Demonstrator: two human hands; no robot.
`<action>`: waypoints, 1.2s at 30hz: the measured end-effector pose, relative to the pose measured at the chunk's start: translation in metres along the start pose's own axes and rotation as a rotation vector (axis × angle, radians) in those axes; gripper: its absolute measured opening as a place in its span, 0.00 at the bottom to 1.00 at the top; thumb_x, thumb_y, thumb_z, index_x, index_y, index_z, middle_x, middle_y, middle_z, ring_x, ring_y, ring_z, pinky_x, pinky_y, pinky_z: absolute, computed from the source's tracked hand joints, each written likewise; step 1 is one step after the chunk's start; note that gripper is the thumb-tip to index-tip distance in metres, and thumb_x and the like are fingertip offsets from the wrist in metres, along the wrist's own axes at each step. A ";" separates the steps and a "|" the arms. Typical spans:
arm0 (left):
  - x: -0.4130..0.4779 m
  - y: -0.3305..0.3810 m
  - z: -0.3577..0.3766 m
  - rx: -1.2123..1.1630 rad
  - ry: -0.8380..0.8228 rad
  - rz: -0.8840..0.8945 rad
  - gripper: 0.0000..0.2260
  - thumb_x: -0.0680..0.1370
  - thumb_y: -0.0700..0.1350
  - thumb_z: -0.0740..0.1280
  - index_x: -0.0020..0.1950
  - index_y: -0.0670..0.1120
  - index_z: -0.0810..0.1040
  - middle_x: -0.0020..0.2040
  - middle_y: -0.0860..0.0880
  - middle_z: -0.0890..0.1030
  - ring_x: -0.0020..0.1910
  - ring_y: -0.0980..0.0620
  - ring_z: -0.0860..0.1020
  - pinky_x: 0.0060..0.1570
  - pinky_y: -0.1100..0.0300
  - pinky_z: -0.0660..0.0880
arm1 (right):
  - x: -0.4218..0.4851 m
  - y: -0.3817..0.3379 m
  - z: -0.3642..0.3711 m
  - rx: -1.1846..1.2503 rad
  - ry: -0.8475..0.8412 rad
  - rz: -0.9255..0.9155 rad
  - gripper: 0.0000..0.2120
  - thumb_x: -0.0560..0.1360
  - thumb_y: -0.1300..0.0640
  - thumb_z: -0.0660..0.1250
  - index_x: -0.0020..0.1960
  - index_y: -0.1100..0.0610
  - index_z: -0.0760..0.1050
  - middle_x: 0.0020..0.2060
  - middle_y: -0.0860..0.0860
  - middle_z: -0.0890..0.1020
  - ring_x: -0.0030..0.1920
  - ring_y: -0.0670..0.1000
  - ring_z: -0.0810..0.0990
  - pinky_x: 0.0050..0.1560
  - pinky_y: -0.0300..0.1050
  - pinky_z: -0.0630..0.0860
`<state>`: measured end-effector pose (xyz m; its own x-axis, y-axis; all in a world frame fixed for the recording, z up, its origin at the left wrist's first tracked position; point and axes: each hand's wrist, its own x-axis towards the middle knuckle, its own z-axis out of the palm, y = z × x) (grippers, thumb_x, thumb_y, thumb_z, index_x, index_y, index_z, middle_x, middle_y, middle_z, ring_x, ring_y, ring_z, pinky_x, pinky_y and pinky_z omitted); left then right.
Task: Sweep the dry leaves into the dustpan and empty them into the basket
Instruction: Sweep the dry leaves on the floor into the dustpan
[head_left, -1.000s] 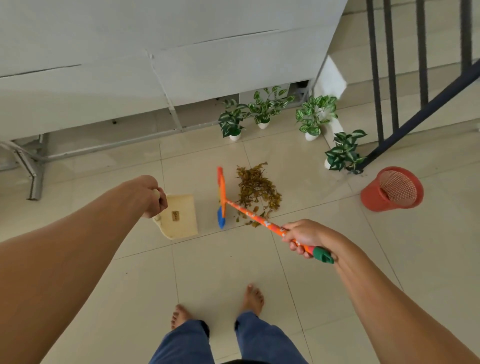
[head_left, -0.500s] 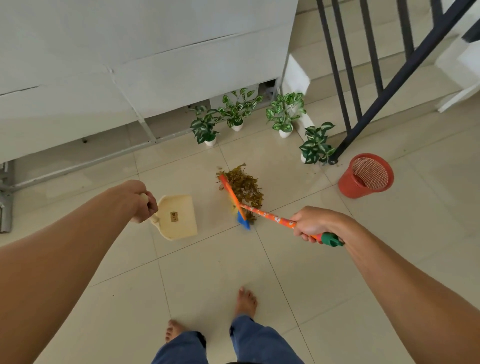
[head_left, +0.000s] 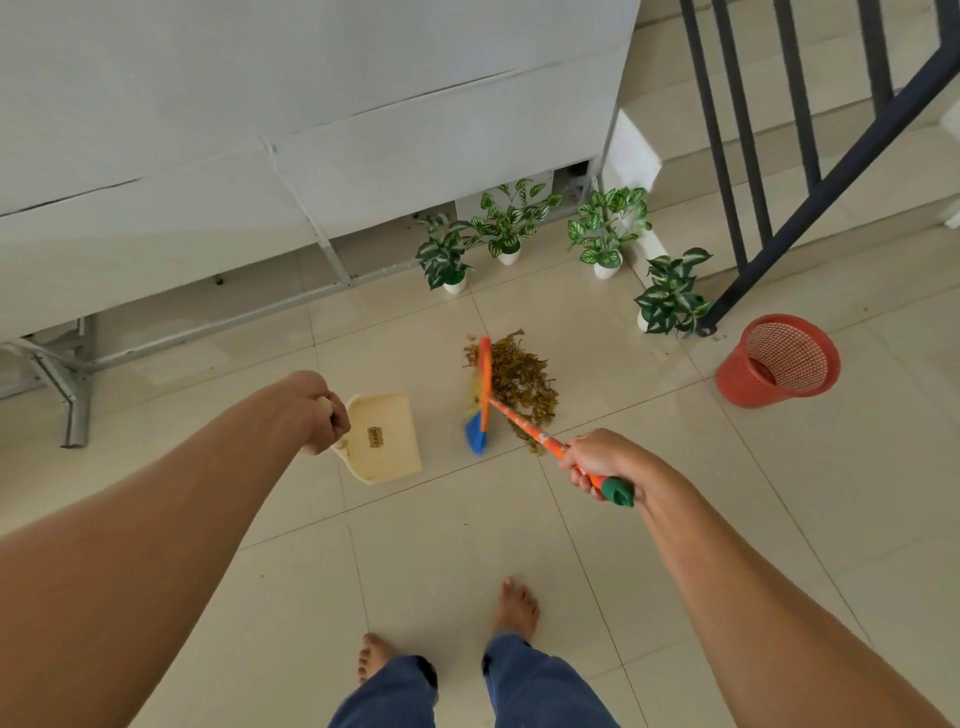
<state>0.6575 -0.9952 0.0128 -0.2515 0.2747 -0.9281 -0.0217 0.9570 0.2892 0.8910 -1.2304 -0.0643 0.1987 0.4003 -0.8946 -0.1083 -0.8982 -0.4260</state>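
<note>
A pile of dry brown leaves (head_left: 522, 382) lies on the tiled floor ahead of me. My right hand (head_left: 605, 462) grips the orange handle of a small broom (head_left: 484, 387) near its green end. The broom's orange head and blue bristles stand at the left edge of the pile. My left hand (head_left: 311, 410) holds the handle of a cream dustpan (head_left: 382, 439), which sits on the floor left of the broom, a small gap between them. The red mesh basket (head_left: 779, 361) stands empty to the right of the leaves.
Several small potted plants (head_left: 506, 223) stand in white pots along the wall behind the pile. A dark stair railing (head_left: 748, 208) rises at the right, close to the basket. A metal frame (head_left: 67, 384) sits at the left. My bare feet (head_left: 514, 608) are below.
The broom head swung right onto the leaves, then back to the pile's left edge, and the pile is now more gathered. The dustpan hand has stayed roughly in place.
</note>
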 end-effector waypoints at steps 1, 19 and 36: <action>0.001 0.000 -0.001 0.000 0.001 0.000 0.10 0.80 0.33 0.57 0.41 0.46 0.67 0.35 0.49 0.68 0.25 0.56 0.63 0.19 0.71 0.61 | -0.004 0.001 -0.004 0.020 0.006 -0.009 0.10 0.77 0.65 0.61 0.57 0.63 0.75 0.28 0.51 0.74 0.22 0.44 0.70 0.21 0.36 0.68; 0.004 -0.001 -0.006 -0.014 -0.023 0.000 0.11 0.78 0.30 0.56 0.42 0.45 0.67 0.38 0.49 0.67 0.28 0.56 0.61 0.18 0.72 0.60 | 0.047 -0.033 0.017 0.737 -0.075 0.009 0.08 0.81 0.64 0.57 0.49 0.59 0.74 0.29 0.48 0.65 0.18 0.42 0.64 0.15 0.32 0.59; 0.006 0.002 -0.002 0.024 -0.048 -0.030 0.10 0.79 0.31 0.57 0.43 0.44 0.68 0.37 0.49 0.68 0.27 0.56 0.63 0.19 0.72 0.62 | 0.044 -0.050 0.010 1.111 -0.072 -0.027 0.16 0.80 0.66 0.53 0.57 0.56 0.78 0.27 0.47 0.66 0.18 0.42 0.65 0.16 0.31 0.64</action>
<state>0.6545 -0.9918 0.0086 -0.2045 0.2495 -0.9465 -0.0053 0.9667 0.2559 0.8958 -1.1660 -0.0840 0.1606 0.4592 -0.8737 -0.9237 -0.2421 -0.2970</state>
